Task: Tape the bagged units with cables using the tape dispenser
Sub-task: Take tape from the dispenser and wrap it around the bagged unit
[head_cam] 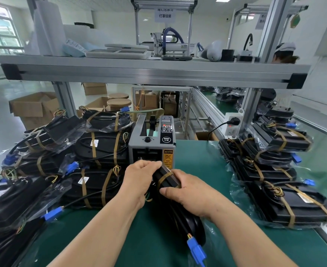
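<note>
A black bagged unit (185,226) stands on edge on the green mat, just in front of the grey tape dispenser (152,139). My left hand (139,178) grips its upper left side. My right hand (185,191) clasps its right side, thumb pressing on the face. A brown tape strip (164,177) wraps the unit's top between my hands. The unit's black cable runs down to a blue connector (196,250) near the bottom edge. My left hand hides the dispenser's outlet.
Taped bagged units with blue connectors are heaped at the left (93,158) and stacked at the right (278,170). An aluminium shelf (155,72) spans overhead. A power strip (232,125) sits behind the dispenser at the right. Cardboard boxes (33,108) stand on the floor beyond.
</note>
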Available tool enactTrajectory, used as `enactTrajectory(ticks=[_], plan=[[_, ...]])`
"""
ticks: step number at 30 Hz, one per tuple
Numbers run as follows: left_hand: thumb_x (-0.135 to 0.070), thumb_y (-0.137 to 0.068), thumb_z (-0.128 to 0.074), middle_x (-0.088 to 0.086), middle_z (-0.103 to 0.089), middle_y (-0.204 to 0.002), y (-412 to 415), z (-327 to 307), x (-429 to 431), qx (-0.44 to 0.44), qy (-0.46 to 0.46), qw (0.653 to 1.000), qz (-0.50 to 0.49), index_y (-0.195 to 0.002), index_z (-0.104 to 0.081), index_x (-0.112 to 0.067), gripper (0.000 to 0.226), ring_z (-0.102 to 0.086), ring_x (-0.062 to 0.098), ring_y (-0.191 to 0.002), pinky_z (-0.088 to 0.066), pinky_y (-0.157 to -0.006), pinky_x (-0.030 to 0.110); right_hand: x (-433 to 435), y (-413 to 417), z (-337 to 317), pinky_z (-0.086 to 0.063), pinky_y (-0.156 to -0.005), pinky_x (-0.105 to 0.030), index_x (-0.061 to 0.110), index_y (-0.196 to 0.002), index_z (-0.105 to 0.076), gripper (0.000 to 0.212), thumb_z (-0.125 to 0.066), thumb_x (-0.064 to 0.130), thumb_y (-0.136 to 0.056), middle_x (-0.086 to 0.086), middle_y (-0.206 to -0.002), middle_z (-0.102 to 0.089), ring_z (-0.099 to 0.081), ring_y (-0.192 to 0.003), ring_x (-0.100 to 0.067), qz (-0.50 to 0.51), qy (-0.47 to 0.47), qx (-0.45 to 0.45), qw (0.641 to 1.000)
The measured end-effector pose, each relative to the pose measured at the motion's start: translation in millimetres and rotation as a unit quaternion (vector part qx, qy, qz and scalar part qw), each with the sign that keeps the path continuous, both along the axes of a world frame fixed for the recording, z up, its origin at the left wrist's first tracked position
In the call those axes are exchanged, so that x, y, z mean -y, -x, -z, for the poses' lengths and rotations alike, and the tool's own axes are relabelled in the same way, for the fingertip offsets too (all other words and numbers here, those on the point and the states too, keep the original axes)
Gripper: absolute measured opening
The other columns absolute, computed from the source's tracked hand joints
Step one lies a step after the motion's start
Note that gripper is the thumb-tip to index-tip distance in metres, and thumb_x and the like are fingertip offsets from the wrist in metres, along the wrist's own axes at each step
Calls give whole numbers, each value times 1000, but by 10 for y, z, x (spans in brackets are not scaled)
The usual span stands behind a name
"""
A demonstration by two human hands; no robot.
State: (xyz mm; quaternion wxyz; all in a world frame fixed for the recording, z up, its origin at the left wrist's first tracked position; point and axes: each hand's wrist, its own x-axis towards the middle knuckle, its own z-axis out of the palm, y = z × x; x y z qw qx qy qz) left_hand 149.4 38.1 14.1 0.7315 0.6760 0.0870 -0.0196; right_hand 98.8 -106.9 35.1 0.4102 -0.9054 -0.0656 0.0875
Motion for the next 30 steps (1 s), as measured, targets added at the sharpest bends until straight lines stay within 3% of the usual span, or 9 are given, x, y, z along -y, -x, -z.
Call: enactTrajectory(ticks=[4, 9, 12, 14, 17, 20, 22, 26, 30], plan=[[-27, -87, -74, 3, -67, -69, 17, 32, 33, 12, 8, 1000, -5, -80, -70, -14, 15, -60, 15, -62, -49, -48, 23, 21, -8, -8, -51, -84, -29, 31, -130, -51, 44, -66, 44, -91, 4, -105, -66, -63, -96, -14, 1, -4, -5, 1000], [-23, -77, -83, 9, -74, -79, 100, 12, -12, -1, 15, 1000, 24, -93, -68, -15, 23, -66, 16, -59, -53, -51, 27, 21, -8, -10, -53, -88, -30, 33, -132, -49, 51, -69, 45, -87, 7, -107, -66, -64, -97, -12, 4, 8, -14, 1000], [-20, -77, -83, 7, -73, -76, 101, 9, -13, -2, 14, 1000, 7, -89, -69, -15, 19, -65, 15, -59, -50, -50, 26, -28, -86, -160, -52, -75, -23, 34, -108, -56, 36, -76, 44, -80, 8, -95, -67, -65, -86, -10, -33, 65, -42, 996], [-18, -79, -81, 2, -71, -71, 89, 10, 13, 4, 12, 1000, -11, -82, -70, -16, 11, -64, 13, -61, -48, -48, 24, -109, -190, -277, -52, -77, -27, 30, -94, -62, 25, -78, 42, -80, 2, -91, -69, -66, -86, -16, -69, 117, -41, 990], [-17, -87, -72, -4, -67, -59, 76, 8, -20, -7, 26, 999, -19, -72, -74, -19, 15, -57, 11, -58, -44, -42, 18, -241, -327, -310, -55, -86, -36, 20, -95, -69, 35, -80, 48, -76, -7, -99, -72, -67, -93, -22, -51, 135, -55, 988], [-18, -87, -71, -6, -67, -58, 42, 19, -157, -29, 36, 999, -22, -74, -77, -18, 14, -54, 4, -48, -40, -46, 17, -240, -319, -289, -49, -68, -28, 17, -84, -66, 33, -79, 46, -75, -2, -82, -63, -60, -76, -17, 9, 119, -67, 991], [-19, -86, -71, -7, -68, -61, -9, 42, -264, -44, 44, 997, -47, -81, -75, -16, 7, -54, 1, -46, -39, -50, 19, -139, -234, -343, -54, -68, -31, 10, -87, -70, 34, -80, 40, -73, -2, -78, -64, -62, -73, -19, 49, 84, -62, 993], [-20, -90, -69, -8, -66, -57, -155, 48, -317, -86, 83, 991, -62, -81, -71, -16, 9, -52, 0, -42, -37, -45, 18, 212, -59, -462, -60, -87, -41, 12, -91, -75, 23, -85, 8, -71, -10, -88, -78, -75, -87, -30, 90, -152, -25, 984], [-23, -96, -64, -10, -60, -49, -302, -6, -187, -151, 150, 975, -64, -73, -64, -16, 24, -48, 2, -46, -33, -44, 17, 272, 86, -320, -60, -75, -33, 15, -95, -72, 30, -85, 3, -72, -2, -87, -78, -75, -85, -23, 148, -254, 70, 953]])
